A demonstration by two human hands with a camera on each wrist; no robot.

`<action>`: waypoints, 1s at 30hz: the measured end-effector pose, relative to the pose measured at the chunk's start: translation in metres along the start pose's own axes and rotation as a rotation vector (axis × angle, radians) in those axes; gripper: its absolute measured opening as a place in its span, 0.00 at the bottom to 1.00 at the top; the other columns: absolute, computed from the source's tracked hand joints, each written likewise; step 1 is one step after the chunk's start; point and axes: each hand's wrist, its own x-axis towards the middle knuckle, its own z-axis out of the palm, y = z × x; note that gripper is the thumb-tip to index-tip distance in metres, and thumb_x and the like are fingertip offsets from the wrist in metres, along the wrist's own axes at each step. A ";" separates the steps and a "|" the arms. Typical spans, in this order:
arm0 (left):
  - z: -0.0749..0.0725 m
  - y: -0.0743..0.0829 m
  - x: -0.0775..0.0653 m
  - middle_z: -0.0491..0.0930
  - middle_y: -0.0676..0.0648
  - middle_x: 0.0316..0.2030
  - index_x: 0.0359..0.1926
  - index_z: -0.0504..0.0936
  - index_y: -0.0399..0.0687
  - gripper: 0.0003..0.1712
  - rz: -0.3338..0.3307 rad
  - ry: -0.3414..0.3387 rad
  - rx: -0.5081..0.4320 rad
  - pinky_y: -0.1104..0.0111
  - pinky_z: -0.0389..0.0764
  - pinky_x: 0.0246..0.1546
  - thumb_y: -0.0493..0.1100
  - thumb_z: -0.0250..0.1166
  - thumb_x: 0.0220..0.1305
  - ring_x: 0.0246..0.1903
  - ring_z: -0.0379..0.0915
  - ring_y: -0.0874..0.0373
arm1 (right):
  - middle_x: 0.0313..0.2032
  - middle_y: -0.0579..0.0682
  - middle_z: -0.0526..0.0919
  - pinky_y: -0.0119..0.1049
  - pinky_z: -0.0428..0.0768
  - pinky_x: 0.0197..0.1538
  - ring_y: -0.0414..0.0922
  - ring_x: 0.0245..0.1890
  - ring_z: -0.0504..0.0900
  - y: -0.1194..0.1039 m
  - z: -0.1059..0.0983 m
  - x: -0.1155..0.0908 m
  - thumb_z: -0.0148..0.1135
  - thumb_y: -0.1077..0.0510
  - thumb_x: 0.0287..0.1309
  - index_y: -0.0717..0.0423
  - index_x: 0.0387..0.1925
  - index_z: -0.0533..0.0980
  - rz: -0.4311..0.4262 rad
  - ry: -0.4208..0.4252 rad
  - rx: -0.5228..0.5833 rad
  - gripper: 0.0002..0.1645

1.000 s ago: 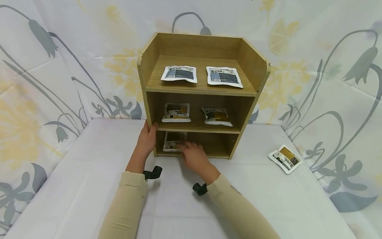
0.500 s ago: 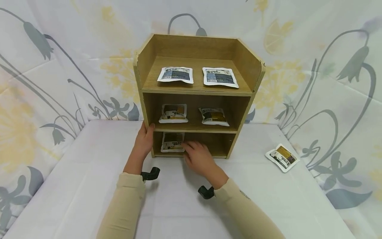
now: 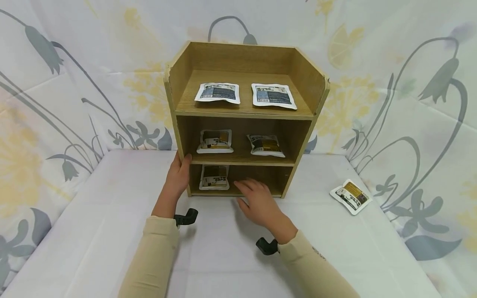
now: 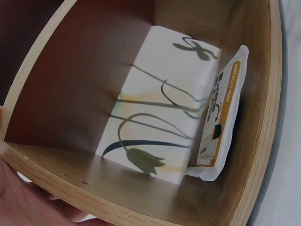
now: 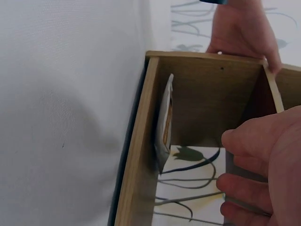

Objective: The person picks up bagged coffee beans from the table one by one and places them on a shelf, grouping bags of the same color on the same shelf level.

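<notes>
A small wooden shelf (image 3: 244, 116) with three levels stands on the table. My left hand (image 3: 177, 176) holds its left side panel, thumb on the front edge by the middle board. In the bottom level, at the left, lies a flat white-edged packet (image 3: 214, 177), also seen as the orange-bordered packet (image 4: 222, 117) in the left wrist view. My right hand (image 3: 258, 203) is in front of the bottom level, right of that packet and apart from it, fingers loosely bent and holding nothing. The right wrist view shows the hand's fingertips (image 5: 228, 183) near the shelf opening.
Two blue-labelled packets, a left one (image 3: 218, 92) and a right one (image 3: 273, 96), lie on the top level. The middle level bears a left packet (image 3: 215, 141) and a right packet (image 3: 266, 145). Another packet (image 3: 351, 196) lies on the white table (image 3: 223, 256), far right.
My right hand has let go of the bottom-level packet and drawn away to the right and toward me. My left hand has stayed on the shelf's side.
</notes>
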 end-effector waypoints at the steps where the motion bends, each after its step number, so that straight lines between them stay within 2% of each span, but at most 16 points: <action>1: 0.000 0.001 0.000 0.50 0.41 0.75 0.77 0.40 0.54 0.39 -0.002 -0.001 -0.004 0.46 0.54 0.70 0.63 0.35 0.74 0.73 0.47 0.42 | 0.59 0.52 0.77 0.57 0.69 0.63 0.55 0.65 0.70 0.001 -0.002 -0.001 0.61 0.53 0.63 0.51 0.64 0.71 0.005 -0.001 0.003 0.28; 5: 0.001 0.003 0.000 0.49 0.41 0.75 0.77 0.40 0.54 0.39 -0.005 -0.006 -0.012 0.45 0.55 0.70 0.64 0.35 0.74 0.73 0.48 0.42 | 0.60 0.53 0.77 0.59 0.67 0.65 0.56 0.65 0.70 0.004 -0.007 -0.007 0.61 0.52 0.64 0.51 0.65 0.71 0.024 -0.024 0.015 0.28; 17: 0.001 0.004 -0.001 0.51 0.39 0.74 0.77 0.41 0.53 0.39 -0.010 0.002 -0.010 0.44 0.57 0.69 0.63 0.35 0.74 0.72 0.50 0.40 | 0.59 0.53 0.78 0.60 0.66 0.65 0.55 0.63 0.72 0.018 -0.014 -0.025 0.61 0.52 0.63 0.49 0.64 0.72 0.048 -0.024 0.014 0.28; 30: 0.002 0.003 -0.001 0.51 0.39 0.74 0.77 0.41 0.53 0.38 -0.015 0.005 -0.005 0.43 0.57 0.69 0.62 0.35 0.74 0.72 0.51 0.40 | 0.54 0.53 0.81 0.50 0.77 0.56 0.53 0.55 0.79 0.041 -0.021 -0.042 0.63 0.54 0.62 0.50 0.61 0.74 0.020 0.000 0.026 0.26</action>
